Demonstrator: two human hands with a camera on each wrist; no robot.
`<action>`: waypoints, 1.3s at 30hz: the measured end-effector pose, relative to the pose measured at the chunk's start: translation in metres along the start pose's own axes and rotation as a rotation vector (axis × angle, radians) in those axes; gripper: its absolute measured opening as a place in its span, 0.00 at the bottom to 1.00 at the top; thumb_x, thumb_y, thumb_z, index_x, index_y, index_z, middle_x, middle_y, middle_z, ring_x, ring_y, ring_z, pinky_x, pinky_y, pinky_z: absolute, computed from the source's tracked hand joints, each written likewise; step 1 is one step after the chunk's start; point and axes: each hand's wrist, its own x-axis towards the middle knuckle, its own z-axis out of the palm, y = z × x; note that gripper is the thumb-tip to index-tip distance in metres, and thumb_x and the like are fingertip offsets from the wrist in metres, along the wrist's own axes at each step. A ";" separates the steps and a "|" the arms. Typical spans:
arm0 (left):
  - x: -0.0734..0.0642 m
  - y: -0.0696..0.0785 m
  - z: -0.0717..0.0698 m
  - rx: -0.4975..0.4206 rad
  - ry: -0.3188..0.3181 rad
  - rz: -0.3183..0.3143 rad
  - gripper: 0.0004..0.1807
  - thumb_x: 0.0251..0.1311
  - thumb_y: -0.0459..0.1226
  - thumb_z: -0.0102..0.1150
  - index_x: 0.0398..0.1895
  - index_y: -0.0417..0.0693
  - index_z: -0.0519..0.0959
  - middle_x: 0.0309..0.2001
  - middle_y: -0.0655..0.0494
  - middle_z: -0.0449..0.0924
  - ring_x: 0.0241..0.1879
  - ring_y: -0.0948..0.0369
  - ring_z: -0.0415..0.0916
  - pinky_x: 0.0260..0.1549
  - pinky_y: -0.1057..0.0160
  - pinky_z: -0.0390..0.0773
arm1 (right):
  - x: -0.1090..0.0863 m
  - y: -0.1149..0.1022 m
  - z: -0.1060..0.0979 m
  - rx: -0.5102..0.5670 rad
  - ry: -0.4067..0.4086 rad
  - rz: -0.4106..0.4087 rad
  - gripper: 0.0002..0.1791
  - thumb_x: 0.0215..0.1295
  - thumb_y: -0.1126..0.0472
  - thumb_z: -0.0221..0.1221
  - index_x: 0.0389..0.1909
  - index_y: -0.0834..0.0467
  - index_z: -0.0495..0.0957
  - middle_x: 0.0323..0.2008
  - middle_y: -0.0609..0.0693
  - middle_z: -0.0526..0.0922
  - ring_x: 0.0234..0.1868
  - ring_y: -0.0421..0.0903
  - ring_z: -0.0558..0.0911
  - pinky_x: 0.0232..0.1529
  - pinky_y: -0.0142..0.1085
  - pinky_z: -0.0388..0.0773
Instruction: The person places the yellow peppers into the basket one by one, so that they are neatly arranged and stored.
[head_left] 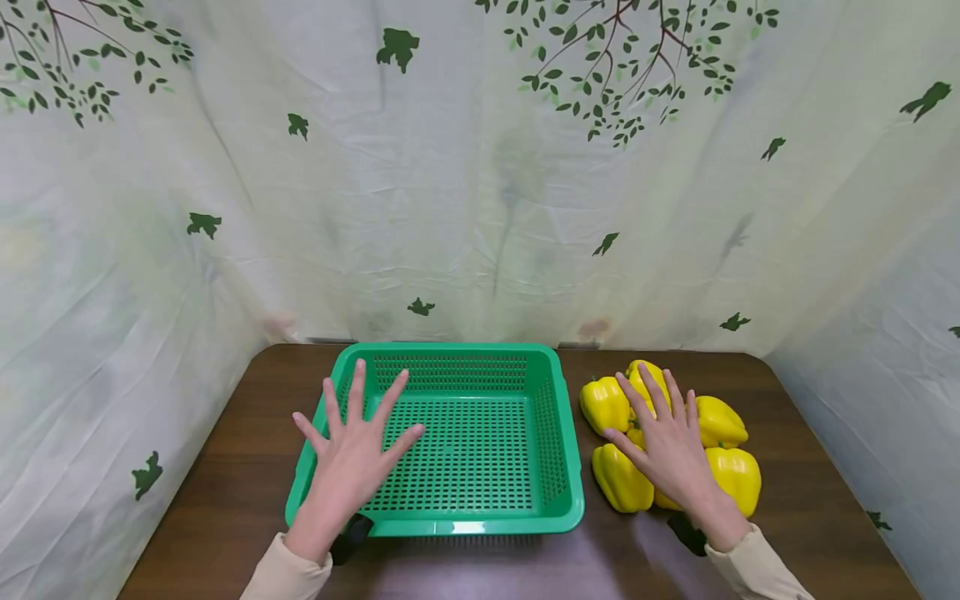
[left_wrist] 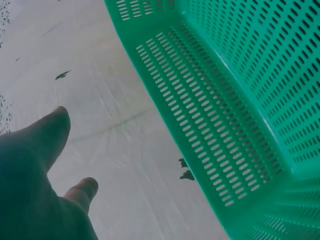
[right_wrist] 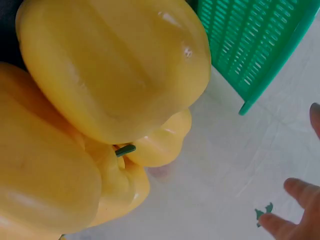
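Observation:
My left hand (head_left: 348,454), fingers spread wide, hovers over the left part of a green plastic basket (head_left: 558,522). In the left wrist view the perforated wall of the basket (left_wrist: 200,115) rises beside two fingers. No thing shows inside the basket. Over a cluster of several yellow bell peppers (head_left: 622,481) is my right hand (head_left: 672,458), also with straight, spread fingers and hiding part of the cluster. Up close in the right wrist view, a large yellow pepper (right_wrist: 120,65) fills the upper left, with a green stem (right_wrist: 126,150) below it and fingertips (right_wrist: 296,190) off to the right.
A dark brown wooden table (head_left: 217,492) carries the basket and the peppers, which lie to the basket's right. Pale fabric (head_left: 465,192) printed with green leaves and branches hangs behind the table and on both sides. Dark wrist devices (head_left: 350,539) sit under both wrists.

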 end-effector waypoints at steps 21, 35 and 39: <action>-0.001 -0.059 -0.036 -0.165 0.035 0.048 0.39 0.62 0.45 0.62 0.74 0.52 0.56 0.70 0.33 0.49 0.60 0.31 0.61 0.45 0.33 0.68 | -0.008 0.018 -0.005 0.152 -0.009 -0.211 0.47 0.52 0.50 0.70 0.72 0.54 0.58 0.70 0.57 0.57 0.66 0.57 0.60 0.55 0.59 0.65; 0.004 -0.114 -0.044 -0.314 -0.140 0.047 0.42 0.61 0.46 0.62 0.75 0.52 0.54 0.70 0.33 0.51 0.63 0.34 0.57 0.48 0.32 0.63 | -0.022 0.030 -0.003 0.279 -0.175 -0.154 0.49 0.50 0.49 0.72 0.72 0.51 0.59 0.70 0.52 0.58 0.65 0.55 0.63 0.54 0.55 0.70; 0.005 -0.124 -0.041 -0.412 -0.210 0.010 0.42 0.63 0.47 0.60 0.76 0.58 0.50 0.71 0.37 0.51 0.63 0.35 0.58 0.49 0.34 0.66 | -0.026 0.033 -0.001 0.300 -0.209 -0.149 0.49 0.50 0.47 0.72 0.72 0.51 0.59 0.69 0.51 0.59 0.65 0.53 0.63 0.54 0.54 0.71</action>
